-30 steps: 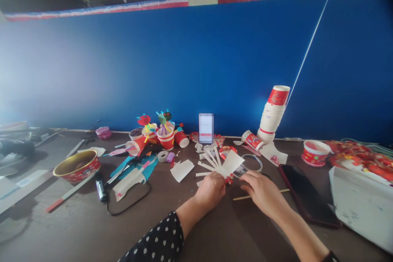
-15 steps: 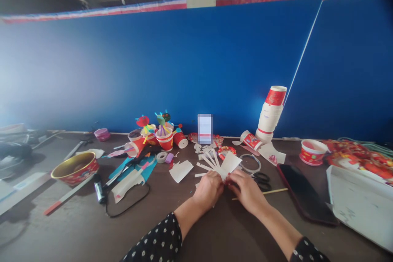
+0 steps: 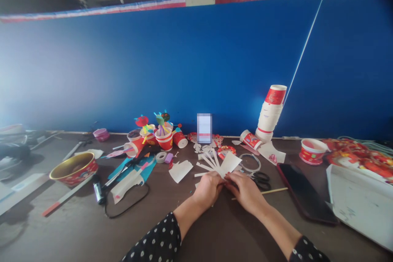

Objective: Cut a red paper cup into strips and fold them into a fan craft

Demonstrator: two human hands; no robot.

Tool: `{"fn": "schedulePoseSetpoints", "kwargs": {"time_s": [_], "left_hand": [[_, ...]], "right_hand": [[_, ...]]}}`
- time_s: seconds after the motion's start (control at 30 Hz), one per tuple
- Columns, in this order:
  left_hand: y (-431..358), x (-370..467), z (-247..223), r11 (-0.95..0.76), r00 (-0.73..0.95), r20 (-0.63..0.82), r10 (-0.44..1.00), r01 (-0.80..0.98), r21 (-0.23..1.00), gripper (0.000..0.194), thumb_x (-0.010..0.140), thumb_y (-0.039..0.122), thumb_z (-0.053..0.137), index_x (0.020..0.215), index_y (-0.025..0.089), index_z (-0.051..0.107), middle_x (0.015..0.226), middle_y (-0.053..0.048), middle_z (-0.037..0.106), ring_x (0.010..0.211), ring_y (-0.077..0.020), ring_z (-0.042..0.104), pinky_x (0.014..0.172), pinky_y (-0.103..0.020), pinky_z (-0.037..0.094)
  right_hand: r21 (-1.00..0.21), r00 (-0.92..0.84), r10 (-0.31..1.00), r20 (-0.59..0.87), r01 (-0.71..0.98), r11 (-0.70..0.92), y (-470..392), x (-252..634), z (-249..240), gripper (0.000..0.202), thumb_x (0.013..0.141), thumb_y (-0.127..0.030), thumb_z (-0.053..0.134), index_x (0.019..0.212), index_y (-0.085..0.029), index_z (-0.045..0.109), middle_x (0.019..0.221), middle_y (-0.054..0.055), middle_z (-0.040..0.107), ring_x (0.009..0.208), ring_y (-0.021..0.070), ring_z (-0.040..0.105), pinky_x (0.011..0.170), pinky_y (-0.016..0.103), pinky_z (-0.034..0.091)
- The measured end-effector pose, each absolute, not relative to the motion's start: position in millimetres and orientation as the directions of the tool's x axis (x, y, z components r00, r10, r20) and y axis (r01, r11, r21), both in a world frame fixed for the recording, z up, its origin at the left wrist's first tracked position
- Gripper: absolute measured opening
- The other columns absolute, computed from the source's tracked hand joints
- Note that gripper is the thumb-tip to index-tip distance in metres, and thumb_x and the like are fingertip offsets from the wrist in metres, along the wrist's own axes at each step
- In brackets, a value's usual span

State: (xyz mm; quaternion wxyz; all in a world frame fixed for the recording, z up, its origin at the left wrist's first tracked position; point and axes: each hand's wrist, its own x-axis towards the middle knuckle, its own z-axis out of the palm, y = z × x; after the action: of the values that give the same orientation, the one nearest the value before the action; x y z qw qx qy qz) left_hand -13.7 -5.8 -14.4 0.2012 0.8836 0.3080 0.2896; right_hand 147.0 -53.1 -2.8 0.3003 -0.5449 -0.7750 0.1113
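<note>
Both hands meet at the middle of the table on a white paper cup cut into strips [image 3: 229, 163], its strips fanned out like petals. My left hand [image 3: 208, 189] is closed on its near left side, with the fingertips partly hidden. Opposite it, my right hand [image 3: 244, 190] pinches the near right side between thumb and fingers. The strips point away and to the left; a wider uncut flap leans to the right. Just right of my right hand lie black-handled scissors [image 3: 260, 179] and a thin wooden stick [image 3: 274, 190].
Decorated red cups [image 3: 164, 138] stand at the back left, and a leaning stack of cups [image 3: 269, 116] at the back right. A glue gun [image 3: 100, 190] with its cord and a gold-lined bowl [image 3: 73, 168] lie left. A dark phone [image 3: 307, 194] and a white tray [image 3: 362, 204] sit right.
The hands keep their hold on the cut paper cup almost unmoved. The whole view shifts very slightly.
</note>
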Motion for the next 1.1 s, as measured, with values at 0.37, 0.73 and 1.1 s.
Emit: {"fn": "schedulePoseSetpoints", "kwargs": {"time_s": [0.37,0.73,1.1], "left_hand": [[-6.9,-11.9,-14.6,-0.668,0.574,0.367,0.732,0.495,0.556,0.020,0.072,0.002,0.049,0.070,0.015,0.064,0.071,-0.003,0.064,0.070,-0.0159,0.058,0.067,-0.024,0.043],[-4.8,-13.5,-15.1,-0.748,0.646,0.418,0.639,0.398,0.531,0.021,0.078,0.005,0.048,0.076,0.014,0.067,0.079,-0.006,0.065,0.078,-0.0173,0.058,0.072,-0.026,0.044],[-7.6,-13.7,-11.4,-0.766,0.644,0.447,0.620,0.375,0.522,0.023,0.078,0.003,0.046,0.074,0.015,0.065,0.076,-0.004,0.063,0.076,-0.0161,0.056,0.072,-0.025,0.043]], "right_hand": [[-0.486,-0.211,0.925,0.317,0.801,0.350,-52.7,143.0,-2.2,0.014,0.081,-0.015,0.047,0.082,-0.020,0.060,0.085,0.004,0.060,0.082,0.0181,0.055,0.070,0.026,0.041],[-0.562,-0.243,0.934,0.263,0.748,0.353,-52.0,149.2,1.0,0.008,0.077,-0.014,0.054,0.076,-0.021,0.058,0.086,0.003,0.058,0.082,0.0179,0.055,0.073,0.027,0.040],[-0.574,-0.242,0.946,0.217,0.752,0.324,-54.8,149.1,4.8,0.008,0.073,-0.013,0.057,0.073,-0.021,0.059,0.087,0.002,0.058,0.082,0.0177,0.056,0.073,0.027,0.040]]}}
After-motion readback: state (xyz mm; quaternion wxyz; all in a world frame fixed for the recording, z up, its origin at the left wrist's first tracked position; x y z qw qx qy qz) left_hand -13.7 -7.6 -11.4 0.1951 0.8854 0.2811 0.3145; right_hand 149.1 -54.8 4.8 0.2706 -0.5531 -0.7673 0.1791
